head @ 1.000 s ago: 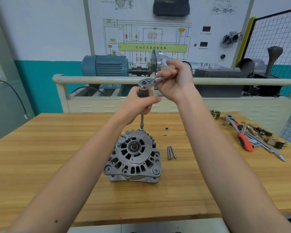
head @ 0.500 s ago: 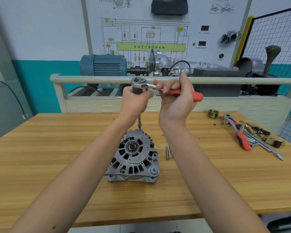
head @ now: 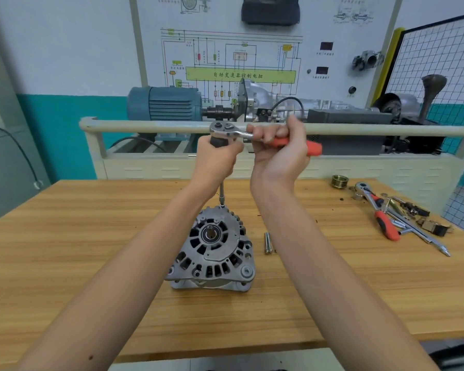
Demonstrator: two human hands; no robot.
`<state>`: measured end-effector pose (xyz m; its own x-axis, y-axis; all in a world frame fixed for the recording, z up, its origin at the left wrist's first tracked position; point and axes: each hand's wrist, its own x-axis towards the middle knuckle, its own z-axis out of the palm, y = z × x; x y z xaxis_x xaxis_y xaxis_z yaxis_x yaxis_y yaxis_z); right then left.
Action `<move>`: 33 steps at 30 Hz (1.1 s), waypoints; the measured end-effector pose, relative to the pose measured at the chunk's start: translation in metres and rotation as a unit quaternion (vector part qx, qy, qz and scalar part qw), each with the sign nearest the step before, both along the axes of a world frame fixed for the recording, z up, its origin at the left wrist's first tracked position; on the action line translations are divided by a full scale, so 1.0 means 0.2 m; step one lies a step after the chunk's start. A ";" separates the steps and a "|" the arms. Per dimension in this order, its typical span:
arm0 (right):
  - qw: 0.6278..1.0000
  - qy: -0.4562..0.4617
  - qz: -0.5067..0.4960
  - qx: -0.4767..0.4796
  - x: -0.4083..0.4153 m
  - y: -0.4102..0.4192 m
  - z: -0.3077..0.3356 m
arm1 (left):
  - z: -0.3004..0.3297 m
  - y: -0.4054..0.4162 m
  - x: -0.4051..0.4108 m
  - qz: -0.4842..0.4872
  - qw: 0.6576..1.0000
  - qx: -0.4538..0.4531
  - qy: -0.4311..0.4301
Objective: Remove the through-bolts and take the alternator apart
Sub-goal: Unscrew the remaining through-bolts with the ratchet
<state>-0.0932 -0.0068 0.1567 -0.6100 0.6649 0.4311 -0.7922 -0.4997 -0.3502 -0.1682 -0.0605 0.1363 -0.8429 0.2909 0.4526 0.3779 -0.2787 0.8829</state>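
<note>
Alternator (head: 212, 250) stands on wooden bench (head: 65, 250), two loose bolts (head: 268, 242) just right of it. Extension bar (head: 221, 193) rises from its far rim; left hand (head: 218, 162) grips the bar's top, right hand (head: 279, 153) grips the ratchet (head: 241, 133) handle. Spare tools (head: 394, 218) lie well right of the alternator.

Hidden or indistinct:
- Black extension grip under the ratchet head: mostly covered by left hand (head: 217, 163).
- Red ratchet handle (head: 310, 147): middle covered by right hand (head: 278, 153).
- Through-bolt head at grey cast alternator (head: 214, 250): hidden by socket.
- Loose silver bolts (head: 268, 242): count unclear behind forearm.
- Wooden surface (head: 65, 250): cut off at both sides.
</note>
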 end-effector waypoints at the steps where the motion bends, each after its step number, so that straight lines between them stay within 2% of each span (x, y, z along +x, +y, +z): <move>1: 0.997 0.029 -0.058 0.040 0.02 -0.05 -0.04 | 0.00 0.01 0.01 0.025 1.000 0.015 -0.005; 3: 0.981 0.072 -0.140 0.113 0.05 -0.13 -0.11 | -0.01 0.01 0.02 0.047 0.998 0.032 0.003; 6: 0.978 0.086 -0.140 0.130 0.06 -0.12 -0.10 | -0.02 0.00 0.02 0.017 0.999 0.024 0.019; 10: 0.999 0.029 0.009 0.045 0.02 0.01 0.01 | 0.00 -0.05 -0.01 -0.038 0.998 -0.027 0.048; 14: 0.983 -0.071 0.169 0.014 -0.06 0.14 0.14 | 0.02 -0.11 -0.04 -0.183 0.976 -0.069 0.092; 17: 0.974 -0.096 0.202 0.014 -0.10 0.16 0.17 | 0.02 -0.09 -0.02 -0.202 0.972 -0.086 0.080; 20: 0.986 -0.079 0.141 -0.029 -0.08 0.10 0.14 | 0.00 -0.08 -0.02 -0.156 0.984 -0.059 0.060; 22: 0.996 -0.037 0.073 -0.029 -0.05 0.03 0.07 | -0.01 -0.07 -0.02 -0.093 0.994 -0.031 0.043; 24: 0.999 0.019 -0.015 0.028 -0.01 -0.06 -0.01 | -0.01 -0.05 -0.02 -0.015 1.000 0.000 0.022; 27: 0.975 0.079 -0.146 0.150 0.03 -0.18 -0.10 | -0.02 -0.04 0.00 0.032 0.999 0.032 0.003; 30: 0.966 0.103 -0.157 0.176 0.04 -0.20 -0.11 | -0.02 -0.06 0.01 0.009 1.000 0.027 0.008; 33: 0.982 0.085 -0.095 0.138 0.03 -0.12 -0.04 | 0.00 -0.06 0.00 -0.003 1.000 -0.005 0.004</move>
